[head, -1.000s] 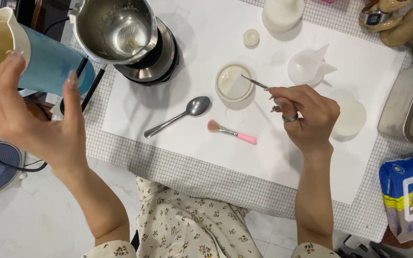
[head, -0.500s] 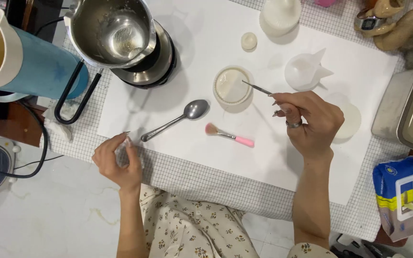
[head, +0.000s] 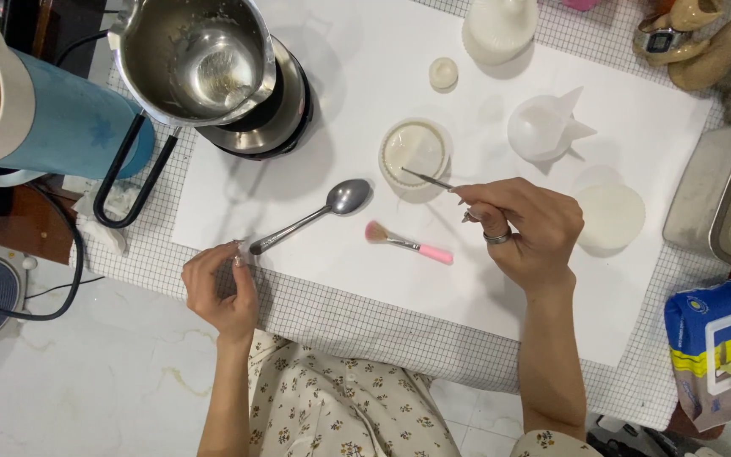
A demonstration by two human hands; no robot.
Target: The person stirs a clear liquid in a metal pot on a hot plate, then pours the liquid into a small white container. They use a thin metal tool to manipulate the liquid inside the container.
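Observation:
My right hand [head: 522, 228] pinches thin metal tweezers [head: 427, 178], and their tip reaches over a small round mould [head: 415, 151] filled with pale wax. My left hand [head: 222, 286] rests on the checked mat at the table's front edge, its fingertips touching the handle end of a metal spoon [head: 315, 213]. A small pink-handled brush [head: 408, 244] lies on the white sheet between my hands.
A steel pouring pot [head: 192, 59] sits on a black heater at the back left, beside a blue and cream jug [head: 40, 118]. White moulds [head: 545, 127] and a flat disc [head: 608, 217] lie right. A metal tin [head: 725, 203] and a blue carton [head: 708, 347] stand at the right edge.
My left hand came down from the blue jug to the table's front edge and now touches the spoon's handle. My right hand has kept the tweezers over the round mould.

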